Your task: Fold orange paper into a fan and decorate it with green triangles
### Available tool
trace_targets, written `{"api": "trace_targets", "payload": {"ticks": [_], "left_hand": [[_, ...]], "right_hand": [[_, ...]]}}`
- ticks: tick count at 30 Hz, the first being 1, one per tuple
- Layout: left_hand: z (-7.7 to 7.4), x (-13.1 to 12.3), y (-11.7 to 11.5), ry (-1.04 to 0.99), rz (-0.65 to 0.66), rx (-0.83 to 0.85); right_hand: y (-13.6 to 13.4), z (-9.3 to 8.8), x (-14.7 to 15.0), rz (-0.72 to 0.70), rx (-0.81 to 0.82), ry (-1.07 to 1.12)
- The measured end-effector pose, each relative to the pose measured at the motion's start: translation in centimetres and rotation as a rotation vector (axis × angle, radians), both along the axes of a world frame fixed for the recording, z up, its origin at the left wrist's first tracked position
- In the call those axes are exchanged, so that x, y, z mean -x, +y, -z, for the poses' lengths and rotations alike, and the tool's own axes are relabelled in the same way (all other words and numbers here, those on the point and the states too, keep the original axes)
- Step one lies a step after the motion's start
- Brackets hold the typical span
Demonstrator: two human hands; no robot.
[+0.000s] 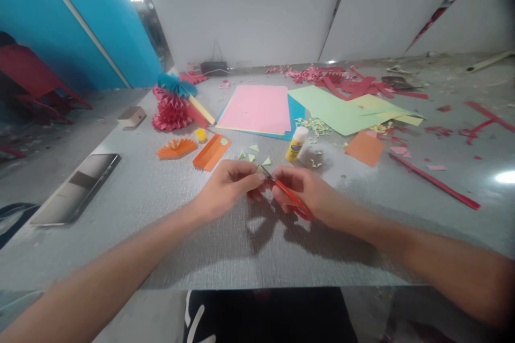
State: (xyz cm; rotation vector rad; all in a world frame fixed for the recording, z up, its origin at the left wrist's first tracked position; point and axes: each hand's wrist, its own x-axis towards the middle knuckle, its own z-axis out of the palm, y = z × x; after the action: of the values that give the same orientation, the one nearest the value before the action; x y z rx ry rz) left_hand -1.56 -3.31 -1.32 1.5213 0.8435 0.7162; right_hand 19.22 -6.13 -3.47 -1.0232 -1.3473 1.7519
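Observation:
My right hand grips a pair of scissors by their orange-red handles, the blades pointing up and left. Pinched in the fingers of my left hand is a small piece of light green paper, and the blades meet it there. Just beyond my fingertips lie several green paper triangles. A glue stick with a yellow label stands upright past my right hand. Left of it, a folded orange paper strip carries a small green cut-out.
Pink sheets and green sheets lie across the back. Red scraps and paper bits are strewn at the right. Toward the left are pleated red paper, an orange fan, a yellow cap and a phone.

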Motion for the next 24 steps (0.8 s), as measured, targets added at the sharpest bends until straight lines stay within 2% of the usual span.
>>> {"api": "trace_targets", "payload": {"ticks": [8, 16, 24], "left_hand": [[0.02, 0.11, 0.0, 0.008, 0.002, -0.002], [-0.07, 0.22, 0.13, 0.051, -0.108, -0.054], [-0.52, 0.33, 0.03, 0.088, -0.091, -0.113]], "right_hand": [[0.06, -0.25, 0.21, 0.006, -0.001, 0.018], [0.16, -0.01, -0.01, 0.025, -0.058, -0.027], [0.31, -0.38, -0.3, -0.002, -0.047, -0.07]]}}
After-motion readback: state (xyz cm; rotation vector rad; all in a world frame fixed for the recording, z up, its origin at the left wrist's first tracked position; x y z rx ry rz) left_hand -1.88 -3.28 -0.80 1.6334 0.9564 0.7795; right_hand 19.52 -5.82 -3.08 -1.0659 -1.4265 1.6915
